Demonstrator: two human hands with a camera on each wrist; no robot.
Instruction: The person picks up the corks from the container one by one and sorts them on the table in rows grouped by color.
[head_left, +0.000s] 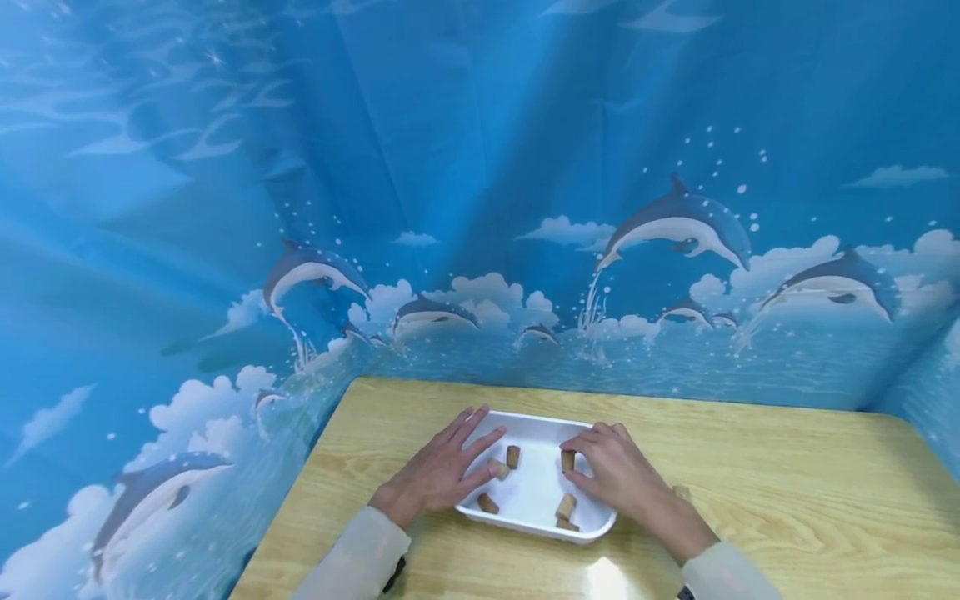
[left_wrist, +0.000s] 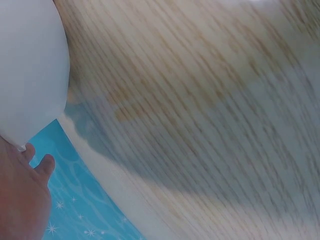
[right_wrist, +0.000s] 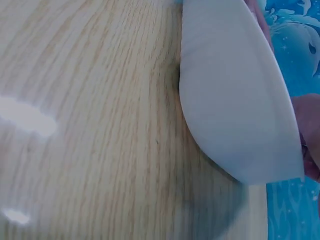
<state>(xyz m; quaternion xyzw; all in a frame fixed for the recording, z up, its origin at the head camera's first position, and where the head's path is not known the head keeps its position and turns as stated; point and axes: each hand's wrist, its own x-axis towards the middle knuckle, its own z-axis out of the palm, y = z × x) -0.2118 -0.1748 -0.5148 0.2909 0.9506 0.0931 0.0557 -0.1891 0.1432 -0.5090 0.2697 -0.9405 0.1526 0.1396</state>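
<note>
A white tray [head_left: 525,525] lies on the table with several brown cork stoppers in it. My right hand [head_left: 618,471] reaches over the tray's right side and pinches an upright cork stopper [head_left: 567,462] between thumb and fingers. Spread across the left rim, my left hand [head_left: 438,471] has its fingers extended, its thumb tip right at a lighter cork [head_left: 500,469]. Just beyond stands a darker cork [head_left: 513,457], and another cork [head_left: 487,503] lies in the near left corner. Two more, a pale cork [head_left: 566,505] and a dark cork [head_left: 567,525], lie close together near the right front.
On the wood-grain table [head_left: 787,483], a cork [head_left: 681,492] sits beside my right wrist, partly hidden by it. A blue dolphin-printed curtain [head_left: 487,208] hangs behind the table's far edge and along its left side. Both wrist views mostly show the tray's outer wall [right_wrist: 230,100] and tabletop.
</note>
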